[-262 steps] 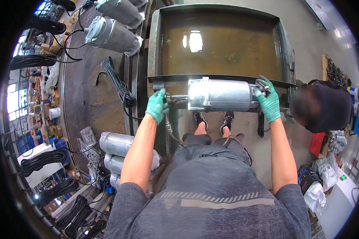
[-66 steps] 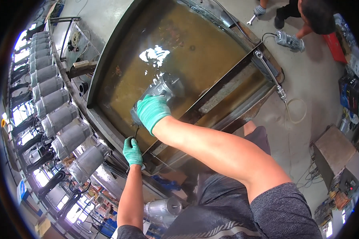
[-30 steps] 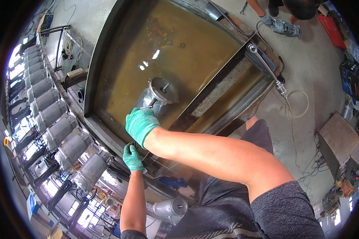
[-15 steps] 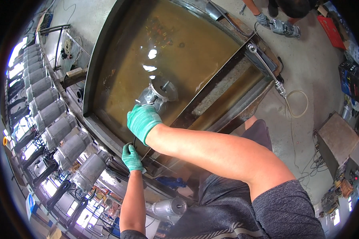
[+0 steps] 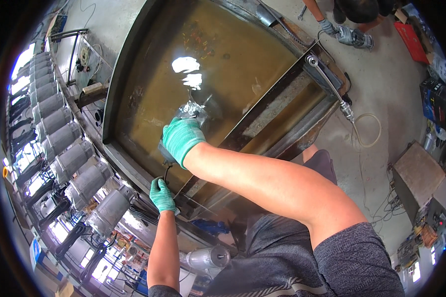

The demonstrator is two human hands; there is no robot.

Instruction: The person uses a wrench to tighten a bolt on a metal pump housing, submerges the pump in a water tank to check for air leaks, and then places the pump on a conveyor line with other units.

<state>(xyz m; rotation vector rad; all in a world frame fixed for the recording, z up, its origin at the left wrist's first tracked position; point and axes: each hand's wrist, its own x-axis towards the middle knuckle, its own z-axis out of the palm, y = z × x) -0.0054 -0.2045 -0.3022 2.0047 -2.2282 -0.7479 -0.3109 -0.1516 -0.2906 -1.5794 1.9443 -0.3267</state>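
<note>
Gloved in green, my right hand (image 5: 183, 140) grips a cylindrical metal motor (image 5: 194, 110). The motor lies partly under murky brown water (image 5: 252, 59), its far end wet and shining; my glove hides its middle. A dark cable (image 5: 168, 172) runs from the motor's near end toward my left hand (image 5: 162, 196). That hand, in a matching glove, is closed round the cable by the near left rim of the metal tank (image 5: 110, 106).
Metal motors (image 5: 86, 183) with coiled black cables stand in a row on the left. Another motor (image 5: 209, 257) lies beside my body. A ratchet wrench (image 5: 327, 79) rests on the tank's right corner. Beyond, a co-worker's gloved hand (image 5: 327, 26) holds a motor (image 5: 354, 38) over the floor.
The motor has tipped over and sunk lower in the water; its round end face, visible before, is under the surface. My right hand has turned slightly and bright ripples have spread.
</note>
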